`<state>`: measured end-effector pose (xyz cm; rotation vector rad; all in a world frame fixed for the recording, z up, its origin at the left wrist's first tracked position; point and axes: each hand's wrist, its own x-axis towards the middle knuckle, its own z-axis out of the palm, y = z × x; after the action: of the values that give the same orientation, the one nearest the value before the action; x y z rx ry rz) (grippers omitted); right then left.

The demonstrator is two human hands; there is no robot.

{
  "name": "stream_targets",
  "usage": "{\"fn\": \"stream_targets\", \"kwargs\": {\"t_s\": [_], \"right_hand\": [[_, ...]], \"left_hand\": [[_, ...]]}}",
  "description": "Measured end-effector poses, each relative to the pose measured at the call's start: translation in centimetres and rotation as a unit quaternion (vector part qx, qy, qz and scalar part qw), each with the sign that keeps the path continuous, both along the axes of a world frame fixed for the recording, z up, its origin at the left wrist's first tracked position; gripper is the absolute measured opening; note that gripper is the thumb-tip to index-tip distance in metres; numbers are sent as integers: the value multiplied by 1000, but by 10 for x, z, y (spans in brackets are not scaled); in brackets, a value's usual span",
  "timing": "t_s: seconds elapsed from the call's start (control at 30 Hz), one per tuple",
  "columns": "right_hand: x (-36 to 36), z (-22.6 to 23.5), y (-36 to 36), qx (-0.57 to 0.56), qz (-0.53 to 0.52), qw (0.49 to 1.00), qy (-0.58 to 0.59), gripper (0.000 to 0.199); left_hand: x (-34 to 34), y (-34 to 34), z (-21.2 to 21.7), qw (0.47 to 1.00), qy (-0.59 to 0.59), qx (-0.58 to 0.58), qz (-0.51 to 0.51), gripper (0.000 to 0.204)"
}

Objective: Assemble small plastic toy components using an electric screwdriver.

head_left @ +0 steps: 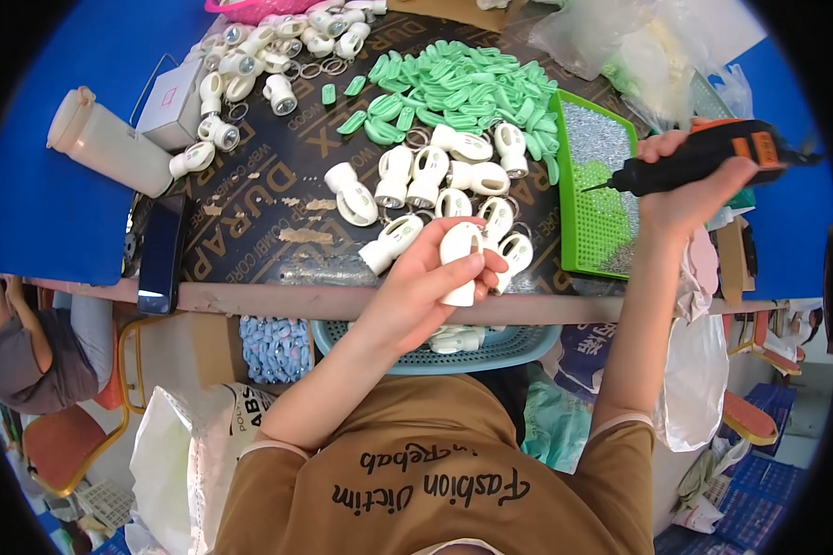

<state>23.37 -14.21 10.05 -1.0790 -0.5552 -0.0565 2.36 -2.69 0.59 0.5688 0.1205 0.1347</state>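
My left hand (418, 289) grips a small white keychain flashlight (460, 248) just above the table's near edge. Around it lie several similar white flashlights (426, 176) with metal rings. Held in my right hand (699, 190) is a black electric screwdriver (696, 162) with orange parts, its thin bit pointing left over a green tray (567, 239). Heaped in that tray are tiny silvery screws (600, 139), with part of its dimpled bottom showing. Behind the flashlights sits a pile of light green plastic pieces (467, 83). The bit touches no flashlight.
More white flashlights (273, 46) are heaped at the far left, near a white box (171, 106) and a translucent jug (111, 143). A phone (162, 254) lies at the left edge. Clear plastic bags (639, 46) stand far right; a blue-grey basket (518, 350) sits below the table edge.
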Motion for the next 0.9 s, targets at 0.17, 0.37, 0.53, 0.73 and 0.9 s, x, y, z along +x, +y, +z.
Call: {"fn": "stream_targets", "kwargs": {"t_s": [0.17,0.37,0.53,0.73,0.9], "right_hand": [[-48,20,14,2,151,989,4,80],[-92,25,38,50,294,954,-33,91],[-102,33,41,-42,273,956,-100,93],[-94,26,44,-71,292,945,-127,95],[-89,8,48,42,333,941,-38,96]], "left_hand": [[0,-1,7,999,29,19,-3,36],[0,-5,10,994,61,91,-3,38],[1,-10,6,992,49,118,13,38],[-1,-8,6,990,54,130,5,37],[0,-10,6,991,57,122,21,37]]}}
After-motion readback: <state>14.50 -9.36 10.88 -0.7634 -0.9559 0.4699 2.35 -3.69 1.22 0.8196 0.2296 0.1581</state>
